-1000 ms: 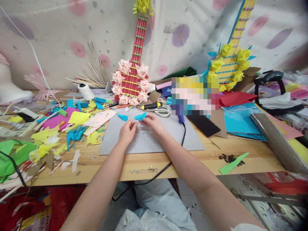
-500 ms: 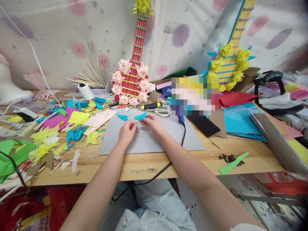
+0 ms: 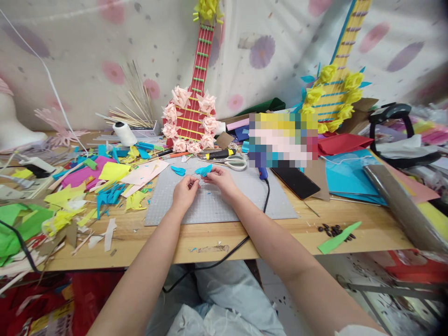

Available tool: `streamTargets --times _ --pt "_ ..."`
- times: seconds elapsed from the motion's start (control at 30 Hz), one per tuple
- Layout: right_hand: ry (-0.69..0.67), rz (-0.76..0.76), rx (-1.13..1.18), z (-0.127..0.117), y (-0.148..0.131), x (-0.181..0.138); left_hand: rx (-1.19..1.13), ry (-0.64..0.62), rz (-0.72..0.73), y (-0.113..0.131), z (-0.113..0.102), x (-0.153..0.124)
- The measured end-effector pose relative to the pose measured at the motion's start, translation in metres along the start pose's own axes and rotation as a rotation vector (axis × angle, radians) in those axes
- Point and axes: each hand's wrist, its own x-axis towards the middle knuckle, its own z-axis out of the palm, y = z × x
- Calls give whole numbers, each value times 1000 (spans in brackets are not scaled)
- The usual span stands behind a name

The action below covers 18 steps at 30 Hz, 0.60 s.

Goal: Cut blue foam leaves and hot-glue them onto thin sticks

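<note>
Floral-patterned white sheeting [image 3: 147,32] hangs behind the wooden counter [image 3: 205,237] where you work. Your right hand [image 3: 211,173] grips one bright-blue, leaf-shaped paper piece [image 3: 204,171] above the flat grey gridded cutting mat [image 3: 280,205]. Your left hand [image 3: 196,183] is closed in a pinch just beside it; whether anything lies between those fingertips is too small to tell. Expect the piece to handle as very light, thin and easily creased; take hold at its narrow end with light pressure.

Count outward as follows:
- One second blue leaf-shaped piece [image 3: 178,171], lying on the mat.
- One pair of white-handled scissors [image 3: 236,162] and one black-and-yellow hand tool [image 3: 220,154], beyond your hands.
- One black rectangular phone [image 3: 296,179], to your right.
- One white thread spool [image 3: 126,135], far left.
- Two upright guitar-shaped models: one red with pink paper flowers [image 3: 189,119], one yellow with yellow paper flowers [image 3: 334,95].
</note>
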Motion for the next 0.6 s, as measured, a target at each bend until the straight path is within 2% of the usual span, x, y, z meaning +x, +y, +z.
streamTargets --times 0.4,0.6 --pt "16 10 -31 1 -8 -3 -76 15 -17 3 -1 -1" --pt "215 -105 -20 -16 -17 4 -296 54 -62 7 -4 1"
